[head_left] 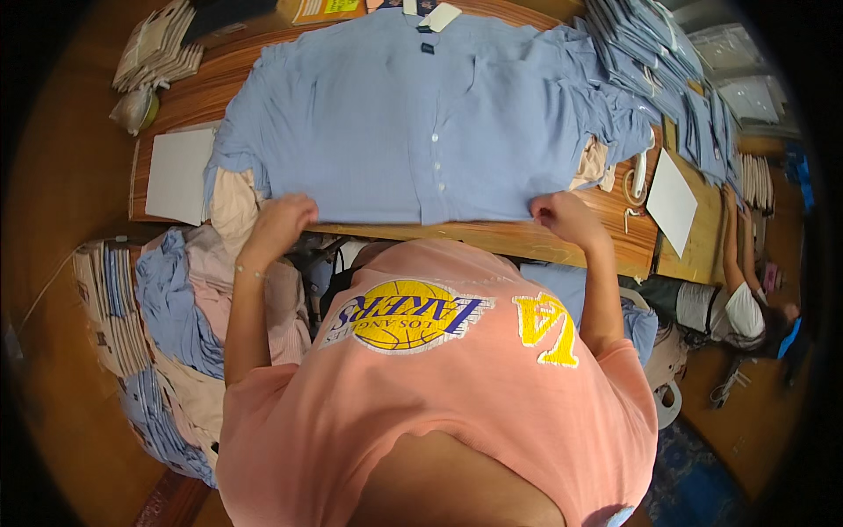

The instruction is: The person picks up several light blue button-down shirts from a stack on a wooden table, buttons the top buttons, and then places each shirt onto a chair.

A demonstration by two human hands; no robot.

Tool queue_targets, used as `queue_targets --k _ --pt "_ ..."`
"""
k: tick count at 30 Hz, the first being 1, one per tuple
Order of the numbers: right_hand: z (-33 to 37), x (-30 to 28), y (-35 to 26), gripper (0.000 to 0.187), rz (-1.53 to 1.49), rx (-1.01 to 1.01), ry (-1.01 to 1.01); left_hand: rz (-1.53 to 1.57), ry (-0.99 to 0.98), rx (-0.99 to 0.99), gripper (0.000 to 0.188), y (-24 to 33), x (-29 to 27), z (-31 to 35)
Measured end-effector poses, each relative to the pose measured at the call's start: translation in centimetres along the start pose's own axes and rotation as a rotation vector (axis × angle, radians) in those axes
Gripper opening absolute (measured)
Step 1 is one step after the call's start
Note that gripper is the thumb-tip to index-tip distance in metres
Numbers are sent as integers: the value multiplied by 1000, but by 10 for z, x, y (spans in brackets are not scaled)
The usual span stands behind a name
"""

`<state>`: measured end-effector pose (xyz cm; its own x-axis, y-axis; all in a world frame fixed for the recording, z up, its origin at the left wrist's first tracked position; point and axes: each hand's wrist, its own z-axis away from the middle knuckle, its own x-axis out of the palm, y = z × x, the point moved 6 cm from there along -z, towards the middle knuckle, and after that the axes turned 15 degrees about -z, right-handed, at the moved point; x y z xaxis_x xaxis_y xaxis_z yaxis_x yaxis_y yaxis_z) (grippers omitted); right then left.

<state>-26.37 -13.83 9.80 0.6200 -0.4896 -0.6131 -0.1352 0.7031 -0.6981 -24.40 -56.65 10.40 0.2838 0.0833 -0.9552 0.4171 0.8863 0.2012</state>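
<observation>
Blue shirt [351, 123]: upper centre of frame, spread on desk [189, 104]. Left hand [283, 224], right hand [569, 220]: each grip appears pinched on hem [378, 216]. Step, we judge: straightening hem; next move calls for even, level tension.

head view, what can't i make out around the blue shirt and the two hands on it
Back of the blue shirt: head view, hidden under its front.
Undersides of the left hand and right hand: head view, hidden by their own backs, so each grip is uncertain.
Most of the peach cloth: head view, covered by the blue shirt.
Far end of the orange packet: head view, cut off by the top edge.
</observation>
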Motion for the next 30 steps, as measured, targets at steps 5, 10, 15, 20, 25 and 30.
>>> queue_targets --k 5,10,15,20,25,30 --pt "-30 18 16 9 155 127 68 245 -510 -8 20 28 41 -15" --pt "-138 -2 -55 16 -290 -212 528 336 295 126 24 59 -3 -149" --pt "-200 18 -33 18 -171 -8 554 204 288 140 15 74 5 -227" --pt "-204 18 -5 14 -568 -11 579 390 238 68 19 68 7 -231" --pt "-194 14 -17 8 -970 -274 581 739 416 104 18 76 -15 -226" --pt "-182 8 -25 8 -1160 -271 540 560 393 216 18 84 -31 -229"
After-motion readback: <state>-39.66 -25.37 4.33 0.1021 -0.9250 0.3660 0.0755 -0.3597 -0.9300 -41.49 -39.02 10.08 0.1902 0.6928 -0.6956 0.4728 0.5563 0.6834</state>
